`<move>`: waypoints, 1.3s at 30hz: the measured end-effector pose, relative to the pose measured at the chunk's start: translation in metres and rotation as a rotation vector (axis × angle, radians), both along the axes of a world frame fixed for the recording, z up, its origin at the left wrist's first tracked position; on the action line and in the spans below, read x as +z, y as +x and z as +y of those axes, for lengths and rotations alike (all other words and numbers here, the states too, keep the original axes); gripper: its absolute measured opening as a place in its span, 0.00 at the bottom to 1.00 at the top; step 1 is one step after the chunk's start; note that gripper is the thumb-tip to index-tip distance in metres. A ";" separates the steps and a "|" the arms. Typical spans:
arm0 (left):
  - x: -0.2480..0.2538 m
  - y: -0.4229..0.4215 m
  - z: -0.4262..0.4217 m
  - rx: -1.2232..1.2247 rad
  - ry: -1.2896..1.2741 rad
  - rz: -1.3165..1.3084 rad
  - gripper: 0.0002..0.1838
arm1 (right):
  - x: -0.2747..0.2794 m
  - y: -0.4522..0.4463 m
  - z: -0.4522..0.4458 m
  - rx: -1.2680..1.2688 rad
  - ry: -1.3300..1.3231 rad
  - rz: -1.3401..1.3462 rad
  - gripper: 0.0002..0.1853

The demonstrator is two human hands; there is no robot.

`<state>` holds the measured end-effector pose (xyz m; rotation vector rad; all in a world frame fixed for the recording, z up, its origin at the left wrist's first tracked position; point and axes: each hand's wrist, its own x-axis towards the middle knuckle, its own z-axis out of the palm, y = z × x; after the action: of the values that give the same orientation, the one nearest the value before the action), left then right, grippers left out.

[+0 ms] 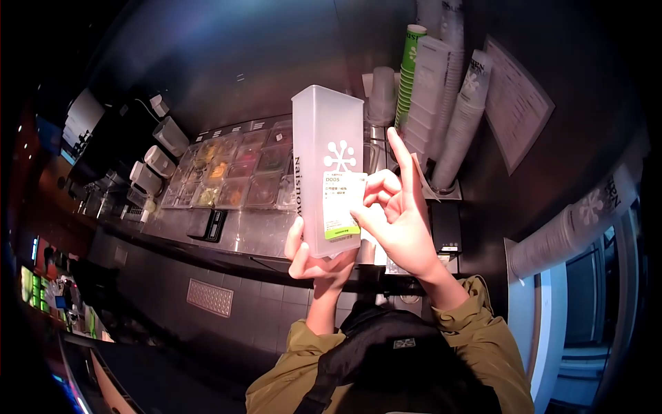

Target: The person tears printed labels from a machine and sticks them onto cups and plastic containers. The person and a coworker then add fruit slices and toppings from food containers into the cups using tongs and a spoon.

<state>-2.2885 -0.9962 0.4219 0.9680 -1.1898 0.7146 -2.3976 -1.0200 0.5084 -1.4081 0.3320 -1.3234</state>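
A tall, square, frosted plastic cup (327, 131) stands nearly upright in front of me, with a white snowflake mark and dark lettering down its side. My left hand (314, 263) is closed around its lower end from behind and below. On the cup's front is a white printed label (338, 200) with a green strip at the bottom. My right hand (398, 219) has its thumb on the label's right side and its other fingers curled by that edge, while the index finger points up. Whether the label is fully stuck down, I cannot tell.
Lidded bins of ingredients (234, 165) line the steel counter (165, 226). Behind the cup rise stacks of green cups (407, 76) and clear cups (460, 124). More cups (565, 231) lie stacked at right. A black device (207, 224) sits at the counter's front edge.
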 end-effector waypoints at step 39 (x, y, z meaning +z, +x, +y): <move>-0.248 0.085 -0.024 -0.376 1.116 1.120 0.08 | -0.118 -0.031 -0.114 -0.342 -0.985 1.221 0.11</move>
<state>-2.2032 -1.0203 0.1734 1.6387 -0.6132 -0.8742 -2.4282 -1.1336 0.3906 -3.0470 0.7932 -0.6778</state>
